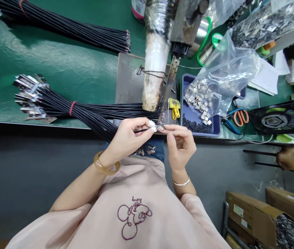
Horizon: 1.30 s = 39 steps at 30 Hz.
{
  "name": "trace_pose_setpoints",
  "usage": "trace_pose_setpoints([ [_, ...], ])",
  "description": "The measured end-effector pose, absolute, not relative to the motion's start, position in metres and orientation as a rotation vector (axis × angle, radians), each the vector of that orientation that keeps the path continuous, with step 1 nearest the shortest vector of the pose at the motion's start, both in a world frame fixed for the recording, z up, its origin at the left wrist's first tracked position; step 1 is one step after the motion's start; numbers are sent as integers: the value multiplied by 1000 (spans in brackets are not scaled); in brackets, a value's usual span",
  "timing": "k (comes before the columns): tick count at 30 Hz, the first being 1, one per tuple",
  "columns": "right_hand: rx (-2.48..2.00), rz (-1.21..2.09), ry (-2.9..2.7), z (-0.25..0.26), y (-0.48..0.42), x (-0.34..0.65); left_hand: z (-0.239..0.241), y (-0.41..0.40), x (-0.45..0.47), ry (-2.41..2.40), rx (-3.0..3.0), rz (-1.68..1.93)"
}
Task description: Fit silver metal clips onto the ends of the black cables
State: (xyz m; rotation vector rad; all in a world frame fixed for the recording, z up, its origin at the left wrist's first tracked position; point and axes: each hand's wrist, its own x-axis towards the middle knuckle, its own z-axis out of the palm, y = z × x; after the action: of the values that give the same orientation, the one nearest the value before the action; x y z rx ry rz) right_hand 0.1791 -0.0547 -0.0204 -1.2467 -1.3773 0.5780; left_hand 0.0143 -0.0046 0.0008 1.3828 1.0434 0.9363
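My left hand (128,136) is closed in a pinch on the end of a thin black cable (141,130), with white tape on the fingertips. My right hand (179,141) pinches a small metal clip (161,128) against that cable end, right at the table's front edge. A bundle of black cables (95,112) tied with a red band lies just left of the hands; its far ends carry metal clips (31,97). A few loose clips (147,150) rest on my lap. A wrapped tool (154,69) with a metal blade (169,90) hangs just above the hands.
A blue tray (216,126) holds small black parts and an opened plastic bag of metal clips (209,93). Yellow clippers (174,107), orange-handled scissors (239,117) and a black fan (279,119) lie to the right. Another cable bundle (79,31) lies at the back. Cardboard boxes (256,214) stand on the floor.
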Motion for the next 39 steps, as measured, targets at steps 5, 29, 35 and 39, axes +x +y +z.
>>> trace_pose_setpoints([
  [5, -1258, 725, -1284, -18, -51, 177, 1, -2, 12, 995, 1459, 895],
  [29, -1185, 741, -1245, -15, -53, 184, 3, -1, 12, 1007, 1321, 849],
  [35, -1090, 213, -1576, -14, -60, 175, 1, -2, 15, 1006, 1304, 944],
  [39, -1113, 257, -1597, -15, -59, 176, 2, -3, 14, 996, 1307, 976],
])
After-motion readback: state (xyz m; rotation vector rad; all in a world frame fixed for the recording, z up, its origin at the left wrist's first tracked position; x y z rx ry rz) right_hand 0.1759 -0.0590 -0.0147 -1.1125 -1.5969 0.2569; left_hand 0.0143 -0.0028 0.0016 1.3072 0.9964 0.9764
